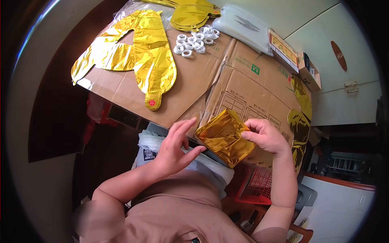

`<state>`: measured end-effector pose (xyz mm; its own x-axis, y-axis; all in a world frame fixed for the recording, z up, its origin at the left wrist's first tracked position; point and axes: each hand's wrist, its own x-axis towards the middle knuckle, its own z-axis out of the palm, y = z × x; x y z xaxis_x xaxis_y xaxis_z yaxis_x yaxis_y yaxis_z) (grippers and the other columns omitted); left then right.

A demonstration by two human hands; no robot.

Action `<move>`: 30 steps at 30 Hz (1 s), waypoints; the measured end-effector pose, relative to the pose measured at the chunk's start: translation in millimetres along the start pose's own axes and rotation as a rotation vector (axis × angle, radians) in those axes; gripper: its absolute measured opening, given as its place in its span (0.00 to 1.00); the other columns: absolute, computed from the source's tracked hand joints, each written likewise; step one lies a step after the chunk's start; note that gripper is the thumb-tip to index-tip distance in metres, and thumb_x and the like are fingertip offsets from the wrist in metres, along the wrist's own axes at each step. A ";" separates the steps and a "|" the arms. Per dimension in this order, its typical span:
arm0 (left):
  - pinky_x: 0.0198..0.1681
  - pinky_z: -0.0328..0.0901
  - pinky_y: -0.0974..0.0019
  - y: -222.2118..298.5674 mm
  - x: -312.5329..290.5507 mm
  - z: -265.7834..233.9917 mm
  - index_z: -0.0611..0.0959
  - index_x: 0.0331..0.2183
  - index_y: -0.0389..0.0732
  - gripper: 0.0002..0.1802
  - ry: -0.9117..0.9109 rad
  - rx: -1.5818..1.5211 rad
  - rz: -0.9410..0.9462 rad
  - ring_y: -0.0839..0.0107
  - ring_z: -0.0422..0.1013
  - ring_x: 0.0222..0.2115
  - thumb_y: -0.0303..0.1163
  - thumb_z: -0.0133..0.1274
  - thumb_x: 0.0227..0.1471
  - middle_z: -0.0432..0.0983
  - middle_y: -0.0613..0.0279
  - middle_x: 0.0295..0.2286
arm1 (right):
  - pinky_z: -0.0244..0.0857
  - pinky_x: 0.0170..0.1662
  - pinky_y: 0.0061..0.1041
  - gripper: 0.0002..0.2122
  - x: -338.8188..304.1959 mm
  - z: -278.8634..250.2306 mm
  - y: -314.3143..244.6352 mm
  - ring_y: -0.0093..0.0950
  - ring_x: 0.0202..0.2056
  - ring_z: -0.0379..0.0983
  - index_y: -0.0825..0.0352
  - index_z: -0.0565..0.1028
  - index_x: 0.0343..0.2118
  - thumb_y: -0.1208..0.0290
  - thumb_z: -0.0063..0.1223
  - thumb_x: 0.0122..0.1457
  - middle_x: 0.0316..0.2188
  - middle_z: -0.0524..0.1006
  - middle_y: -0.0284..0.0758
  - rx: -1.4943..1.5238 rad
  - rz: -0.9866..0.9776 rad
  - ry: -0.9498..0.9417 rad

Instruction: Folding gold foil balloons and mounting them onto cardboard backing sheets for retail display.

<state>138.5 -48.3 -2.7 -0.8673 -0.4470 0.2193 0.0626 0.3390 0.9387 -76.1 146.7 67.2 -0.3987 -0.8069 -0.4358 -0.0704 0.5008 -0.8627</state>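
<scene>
Above the near edge of the surface (190, 81), the right hand (265, 137) pinches folded foil (225, 139); the left hand (175, 150) hovers, spread, just beside it.

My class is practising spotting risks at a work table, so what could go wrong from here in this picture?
1. Only the right hand pinches the folded gold foil, the left hand open beside it, so the foil could slip.
2. The small white rolls sit loosely clustered on the cardboard; a bump might scatter them.
3. The flat gold shape reaches the cardboard's edge, so it could be brushed off.
</scene>
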 end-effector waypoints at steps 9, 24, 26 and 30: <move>0.27 0.68 0.75 -11.4 -5.5 17.6 0.77 0.54 0.38 0.25 -0.083 -0.168 -0.097 0.82 0.71 0.23 0.20 0.59 0.53 0.77 0.63 0.31 | 0.60 0.33 0.19 0.08 -9.6 10.3 -5.9 0.14 0.28 0.62 0.71 0.75 0.32 0.71 0.57 0.60 0.23 0.70 0.24 -0.129 0.039 0.096; 0.24 0.66 0.75 -16.8 -10.6 14.8 0.79 0.47 0.34 0.14 -0.166 -0.336 -0.338 0.81 0.70 0.20 0.25 0.54 0.59 0.75 0.63 0.25 | 0.54 0.27 0.17 0.08 -6.1 13.5 -9.1 0.11 0.25 0.58 0.73 0.77 0.32 0.71 0.57 0.61 0.21 0.68 0.20 -0.034 0.031 -0.004; 0.24 0.66 0.75 -8.2 -4.6 9.5 0.80 0.44 0.33 0.12 -0.193 -0.344 -0.378 0.82 0.69 0.20 0.27 0.54 0.59 0.76 0.63 0.24 | 0.55 0.28 0.16 0.07 -7.9 15.1 -8.8 0.11 0.25 0.59 0.72 0.78 0.31 0.72 0.57 0.61 0.22 0.69 0.20 -0.026 0.013 0.004; 0.25 0.65 0.74 6.9 17.7 3.0 0.81 0.39 0.32 0.11 -0.207 -0.205 -0.276 0.83 0.68 0.21 0.30 0.55 0.61 0.75 0.65 0.22 | 0.58 0.31 0.15 0.06 -10.7 15.4 -9.4 0.11 0.27 0.62 0.71 0.79 0.30 0.73 0.59 0.60 0.24 0.72 0.20 -0.008 0.060 0.012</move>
<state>122.1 -51.4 6.8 -0.9452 -0.3145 -0.0875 -0.1077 0.0475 0.9930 -57.1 145.8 76.0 -0.4134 -0.7713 -0.4840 -0.0533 0.5511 -0.8328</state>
